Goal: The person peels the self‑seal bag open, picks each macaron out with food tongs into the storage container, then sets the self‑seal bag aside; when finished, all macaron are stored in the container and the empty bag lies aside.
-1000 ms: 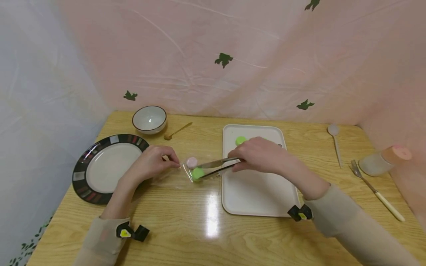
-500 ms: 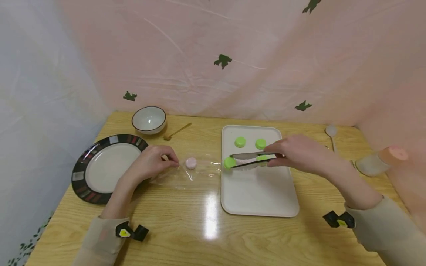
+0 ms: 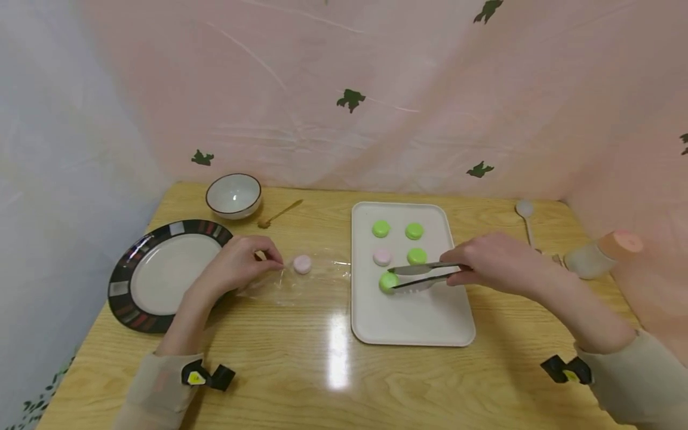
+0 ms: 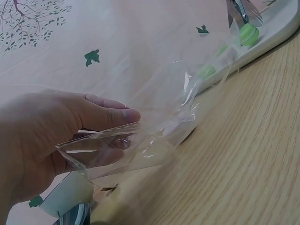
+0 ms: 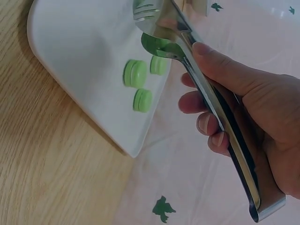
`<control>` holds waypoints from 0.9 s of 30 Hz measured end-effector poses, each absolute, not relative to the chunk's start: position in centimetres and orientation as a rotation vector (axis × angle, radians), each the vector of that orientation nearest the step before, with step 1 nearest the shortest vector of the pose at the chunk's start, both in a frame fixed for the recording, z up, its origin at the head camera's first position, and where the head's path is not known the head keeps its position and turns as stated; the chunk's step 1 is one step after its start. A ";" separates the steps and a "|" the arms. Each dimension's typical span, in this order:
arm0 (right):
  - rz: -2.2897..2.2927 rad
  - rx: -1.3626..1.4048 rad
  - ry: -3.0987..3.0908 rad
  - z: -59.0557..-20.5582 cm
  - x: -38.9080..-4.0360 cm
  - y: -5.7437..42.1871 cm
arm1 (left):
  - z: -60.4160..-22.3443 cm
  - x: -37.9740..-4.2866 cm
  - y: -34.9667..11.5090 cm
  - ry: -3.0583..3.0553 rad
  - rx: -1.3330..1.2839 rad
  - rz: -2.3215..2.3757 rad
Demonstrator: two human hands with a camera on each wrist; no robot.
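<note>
My left hand [image 3: 242, 263] pinches a clear plastic bag [image 4: 159, 136] by its edge, near the plate. One pink macaron [image 3: 302, 264] lies within the bag's outline. On the white tray [image 3: 408, 325] are a second pink macaron [image 3: 382, 257] and several green macarons [image 3: 414, 231]. My right hand [image 3: 491, 263] grips metal tongs [image 5: 213, 105], one end slotted like a fork, the other spoon-like. A green macaron [image 3: 388, 282] is at the tong tips, low over the tray's near half; whether it touches the tray I cannot tell.
A dark-rimmed plate [image 3: 120, 292] is beside my left forearm. Behind it stand a bowl [image 3: 233, 194] and a small gold-coloured spoon [image 3: 282, 213]. At the far right are a pale spoon [image 3: 525, 210] and a jar with a pinkish lid [image 3: 586, 261].
My right hand has moved right with the tongs, bringing a green macaron from the bag to the tray, then slightly nearer. My left hand has stayed at the bag.
</note>
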State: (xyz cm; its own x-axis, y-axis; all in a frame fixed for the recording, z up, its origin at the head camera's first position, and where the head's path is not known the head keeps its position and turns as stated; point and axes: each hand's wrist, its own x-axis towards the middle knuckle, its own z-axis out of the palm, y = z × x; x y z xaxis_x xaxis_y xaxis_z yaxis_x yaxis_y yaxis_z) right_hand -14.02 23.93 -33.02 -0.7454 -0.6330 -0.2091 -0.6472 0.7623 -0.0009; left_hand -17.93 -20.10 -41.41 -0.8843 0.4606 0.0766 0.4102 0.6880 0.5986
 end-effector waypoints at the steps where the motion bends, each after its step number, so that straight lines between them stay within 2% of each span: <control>1: 0.105 -1.012 2.755 -33.1 -14.0 23.8 | -41.4 -17.9 -20.1 2.812 0.724 0.969; 27: 0.098 -1.007 2.713 -33.6 -14.3 23.3 | -41.4 -18.0 -20.2 2.799 0.724 0.998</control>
State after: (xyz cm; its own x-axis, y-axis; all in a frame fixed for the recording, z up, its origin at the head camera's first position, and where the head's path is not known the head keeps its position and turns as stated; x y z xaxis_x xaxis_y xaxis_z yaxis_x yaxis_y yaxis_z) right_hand -14.27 23.33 -33.62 -0.7317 -0.6337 -0.2512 -0.6502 0.7595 -0.0221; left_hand -18.00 -20.23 -41.36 -0.8847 0.4595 0.0783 0.4054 0.6755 0.6159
